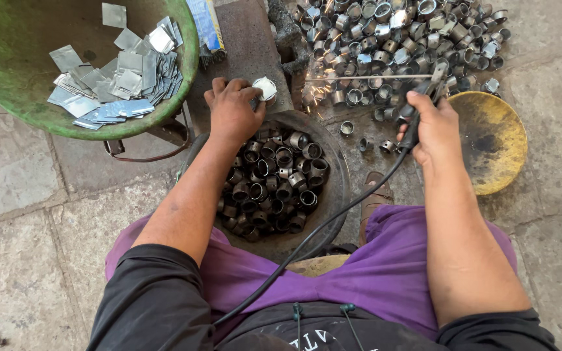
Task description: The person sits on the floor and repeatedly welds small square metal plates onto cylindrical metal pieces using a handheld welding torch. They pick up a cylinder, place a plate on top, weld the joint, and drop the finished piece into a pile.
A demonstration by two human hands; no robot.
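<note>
Head view, looking straight down over the lap. Left hand (232, 110) closed in a narrow grip around a small shiny metal ring (266, 88), pressed down on the dark block (245, 49) just beyond the black pan. Right hand (432, 123) wrapped fully around the welding electrode holder (424, 91), with the thin rod (359, 77) reaching left toward the ring; tip not yet touching it, some small sparks (317, 91) visible between. Black cable (333, 218) running from the holder back across the purple trousers (372, 273).

Directly under the left wrist, black pan (339, 188) filled with dark finished rings (274, 179). Further out on the right, big heap of bright rings (398, 39) on the stone floor (21, 195), a few loose ones near the right hand, and a yellow rusty dish (495, 140) just beside it. On the far left, green bowl (183, 84) holding flat square metal sheets (118, 81).

Possible troubles from here: bare fingers very near to the arc point, so a burn from sparks or from the hot ring seems likely if the rod lands off target. No glove seen on either hand. Ring small and held only at the edge, could slip or turn under the rod. Cable lying over the leg, could pull the holder sideways if caught. Sparks may also fly onto the trousers.
</note>
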